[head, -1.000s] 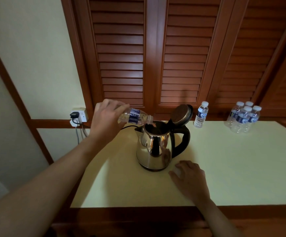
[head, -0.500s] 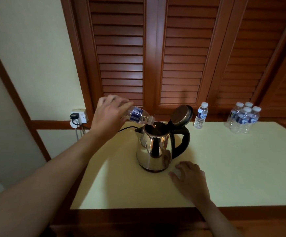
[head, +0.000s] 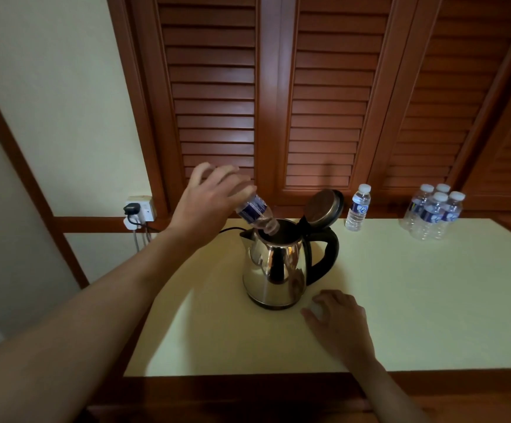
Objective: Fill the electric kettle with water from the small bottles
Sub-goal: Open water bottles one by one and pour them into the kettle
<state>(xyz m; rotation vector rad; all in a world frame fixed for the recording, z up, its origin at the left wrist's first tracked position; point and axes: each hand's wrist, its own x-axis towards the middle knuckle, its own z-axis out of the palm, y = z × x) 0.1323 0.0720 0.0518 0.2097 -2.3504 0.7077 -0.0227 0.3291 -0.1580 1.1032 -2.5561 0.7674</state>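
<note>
A steel electric kettle [head: 274,270] with a black handle stands on the pale yellow table [head: 425,303], its lid [head: 321,206] hinged open. My left hand [head: 211,203] is shut on the base of a small clear bottle [head: 255,210] with a blue label. The bottle is tilted steeply, neck down, and its mouth sits inside the kettle's opening. My right hand [head: 339,319] rests palm down on the table just right of the kettle's base, fingers spread. A small pale spot shows by its forefinger; what it is cannot be told.
One capped small bottle [head: 358,209] stands at the table's back edge behind the kettle. Several more capped bottles [head: 434,213] stand grouped at the back right. The kettle's black cord runs left to a wall socket [head: 140,209]. Wooden louvred doors rise behind the table.
My left hand has raised the bottle's base, so the bottle has gone from nearly level to steeply tipped, its neck deeper in the kettle. The right hand and kettle have stayed put.
</note>
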